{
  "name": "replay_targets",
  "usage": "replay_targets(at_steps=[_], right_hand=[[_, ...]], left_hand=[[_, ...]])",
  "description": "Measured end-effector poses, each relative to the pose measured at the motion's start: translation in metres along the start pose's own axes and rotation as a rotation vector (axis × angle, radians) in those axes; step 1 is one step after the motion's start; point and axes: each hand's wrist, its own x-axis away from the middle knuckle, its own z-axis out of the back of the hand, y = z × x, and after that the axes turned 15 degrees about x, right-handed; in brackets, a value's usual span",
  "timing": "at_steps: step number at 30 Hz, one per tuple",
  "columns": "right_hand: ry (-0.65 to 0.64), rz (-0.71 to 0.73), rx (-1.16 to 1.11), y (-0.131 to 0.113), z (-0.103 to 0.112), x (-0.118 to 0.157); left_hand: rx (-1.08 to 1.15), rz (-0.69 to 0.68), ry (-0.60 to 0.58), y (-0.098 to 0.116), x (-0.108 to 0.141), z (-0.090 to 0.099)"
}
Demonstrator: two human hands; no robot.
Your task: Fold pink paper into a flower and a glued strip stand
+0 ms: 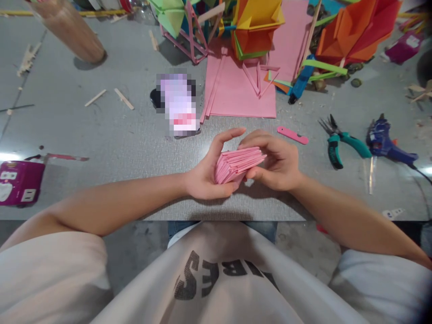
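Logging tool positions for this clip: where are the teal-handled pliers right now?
In the head view, the pliers lie open on the table's right side, between the pink cutter and the blue glue gun.

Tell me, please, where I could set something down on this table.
The broadest bare patch lies between the loose wooden sticks, the phone and the left forearm. The far side is crowded by folded-paper shapes and pink sheets, the right by pliers and a glue gun.
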Motion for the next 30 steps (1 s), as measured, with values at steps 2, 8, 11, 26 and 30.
replay_targets(at_steps=[2,8,11,26,30], right_hand=[[-0.039,-0.047,-0.031,-0.004,0.002,-0.002],[0.152,-0.072,-0.004,-0.014,0.003,-0.004],[0.238,-0.106,0.038,-0.012,0.006,-0.005],[-0.313,-0.563,0.087,-0.027,-0.008,-0.003],[-0.317,-0.531,0.111,-0.026,-0.007,-0.002]], left_hand=[[-0.053,-0.013,-0.005,0.000,0.001,-0.002],[-0.381,-0.157,0.177,0.006,-0.002,-0.004],[-0.588,-0.168,0.310,0.011,-0.007,-0.002],[0.012,-0.061,0.591,0.008,-0.021,0.001],[0.109,-0.094,0.569,0.003,-0.022,0.006]])
